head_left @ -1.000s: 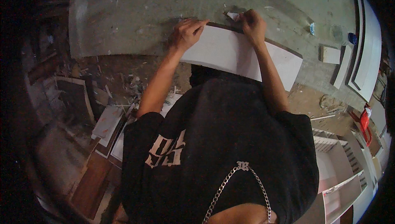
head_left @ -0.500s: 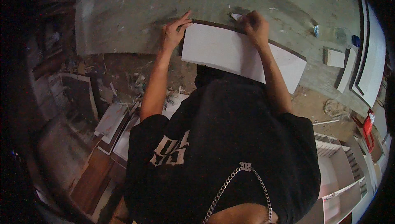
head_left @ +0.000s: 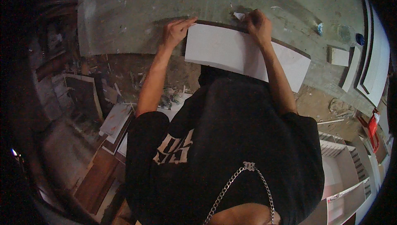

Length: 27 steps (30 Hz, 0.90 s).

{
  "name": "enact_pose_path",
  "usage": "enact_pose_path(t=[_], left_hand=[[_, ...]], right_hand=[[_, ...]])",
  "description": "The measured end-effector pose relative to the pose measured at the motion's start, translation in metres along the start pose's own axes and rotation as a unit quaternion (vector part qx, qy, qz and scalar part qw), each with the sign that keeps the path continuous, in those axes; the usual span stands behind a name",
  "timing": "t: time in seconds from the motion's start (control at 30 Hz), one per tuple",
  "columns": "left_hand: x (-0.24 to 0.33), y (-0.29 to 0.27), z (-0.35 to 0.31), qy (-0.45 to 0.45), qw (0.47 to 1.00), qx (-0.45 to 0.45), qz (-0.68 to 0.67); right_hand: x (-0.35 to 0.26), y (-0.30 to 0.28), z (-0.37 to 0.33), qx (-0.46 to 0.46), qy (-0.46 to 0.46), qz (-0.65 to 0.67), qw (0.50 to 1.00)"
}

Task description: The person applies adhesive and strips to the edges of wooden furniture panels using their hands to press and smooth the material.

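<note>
A long white board [head_left: 223,45] with a dark far edge lies across the near edge of the greenish worktable [head_left: 136,1], in front of my body. My left hand [head_left: 176,32] is at the board's far left corner, its fingers drawn together and pinching that corner. Beyond the far edge, right of the middle, my right hand [head_left: 259,26] is closed, with its knuckles up. Whatever its fingers hold is hidden. Close to those fingers, on the left, shows a small white pointed piece [head_left: 239,16]; I cannot tell whether it is gripped or lies on the table.
On the right of the table are a small white block [head_left: 338,56], a narrow white strip [head_left: 350,68], long white panels [head_left: 375,55] and a crumpled blue-white wrapper [head_left: 319,29]. A red tool [head_left: 373,130] sits at the far right. White shelving [head_left: 341,175] and brown boards [head_left: 97,177] stand lower down.
My left hand's raised, spread fingers have come down and together onto the board's corner. My right hand stays closed in nearly the same place. The view has shifted slightly.
</note>
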<state>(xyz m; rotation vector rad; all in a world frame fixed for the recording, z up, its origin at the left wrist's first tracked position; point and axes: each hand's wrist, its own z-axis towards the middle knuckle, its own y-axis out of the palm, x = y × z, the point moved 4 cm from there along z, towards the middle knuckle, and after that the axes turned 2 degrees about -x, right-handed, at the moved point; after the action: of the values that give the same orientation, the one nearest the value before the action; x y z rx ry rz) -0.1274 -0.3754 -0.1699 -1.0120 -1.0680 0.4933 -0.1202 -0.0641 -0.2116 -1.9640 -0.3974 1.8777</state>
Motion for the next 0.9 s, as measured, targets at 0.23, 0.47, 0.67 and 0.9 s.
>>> enact_pose_path(t=[0.23,0.47,0.67,0.9], left_hand=[[0.008,-0.001,-0.004,0.044,0.999,0.012,0.015],[0.017,0.003,-0.009,0.093,0.990,0.076,0.076],[0.019,0.006,-0.013,0.085,0.989,0.099,0.070],[0.010,0.005,-0.011,-0.071,0.991,0.104,-0.054]], right_hand=[[-0.007,-0.002,-0.004,0.019,-0.018,-0.052,0.998],[0.001,-0.001,-0.002,0.025,-0.021,-0.052,0.998],[-0.003,-0.002,-0.002,0.024,-0.023,-0.045,0.998],[0.002,-0.001,0.000,0.020,-0.006,-0.043,0.999]])
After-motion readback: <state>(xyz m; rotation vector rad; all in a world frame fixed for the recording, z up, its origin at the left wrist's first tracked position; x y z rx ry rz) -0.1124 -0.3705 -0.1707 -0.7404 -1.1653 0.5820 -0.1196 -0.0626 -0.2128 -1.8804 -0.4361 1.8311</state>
